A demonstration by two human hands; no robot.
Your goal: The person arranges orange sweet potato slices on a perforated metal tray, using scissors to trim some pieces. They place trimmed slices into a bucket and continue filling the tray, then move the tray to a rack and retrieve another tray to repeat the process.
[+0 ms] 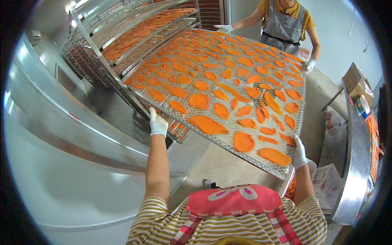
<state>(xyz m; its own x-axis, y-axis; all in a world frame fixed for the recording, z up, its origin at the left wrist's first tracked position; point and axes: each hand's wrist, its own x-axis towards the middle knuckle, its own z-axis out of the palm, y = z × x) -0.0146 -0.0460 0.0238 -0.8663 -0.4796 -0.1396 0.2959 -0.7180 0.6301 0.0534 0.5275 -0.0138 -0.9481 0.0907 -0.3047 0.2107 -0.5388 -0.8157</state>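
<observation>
A wide metal mesh tray (225, 141) slopes before me, strewn with flat orange slices (199, 101) of what looks like fruit or vegetable. My left hand (159, 125), in a white glove, is at the tray's near left edge beside the rack post, its fingertips partly hidden. Around the near right corner my right hand (300, 154), also gloved, grips the rim. At the far side a co-worker (283, 26) in a grey apron has one gloved hand (225, 28) by the far left edge and another gloved hand (310, 65) at the far right corner.
A metal rack (92, 39) with loaded trays (147, 33) stands at the left, touching or very near the tray. A steel table (358, 147) on the right bears a cardboard box (358, 81) and orange slices. Below it are white plastic crates (324, 177). A curved-looking pale wall panel (76, 171) flanks my left.
</observation>
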